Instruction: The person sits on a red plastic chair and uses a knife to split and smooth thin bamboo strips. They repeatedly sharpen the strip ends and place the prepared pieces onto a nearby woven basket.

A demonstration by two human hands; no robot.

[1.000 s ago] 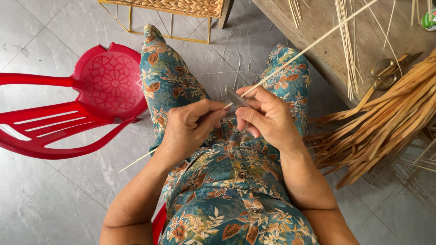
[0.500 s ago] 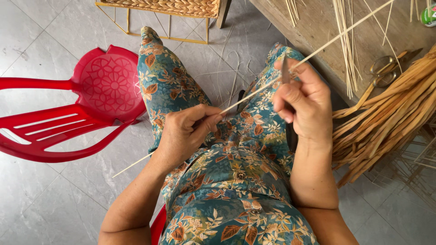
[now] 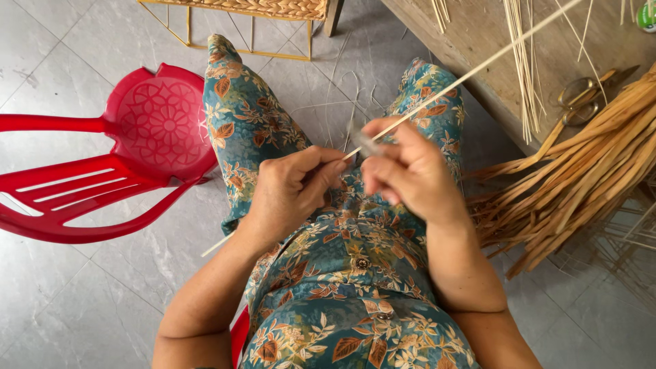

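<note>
- The left hand [image 3: 290, 188] pinches a long pale stick [image 3: 471, 72] over the lap, steadying it.
- The right hand [image 3: 410, 174] closes around a small blade [image 3: 367, 143] set against the stick, placed for scraping.
- A bundle of dried strips [image 3: 581, 178] lies just to the right, within reach.
- A red chair [image 3: 102, 171] lies tipped on the floor.

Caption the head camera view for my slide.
Left hand and right hand work a thin pale reed strip over a floral lap.

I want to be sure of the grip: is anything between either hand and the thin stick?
Nothing visible. The left hand pinches the thin stick directly; the right hand meets it beside a small blade.
</note>
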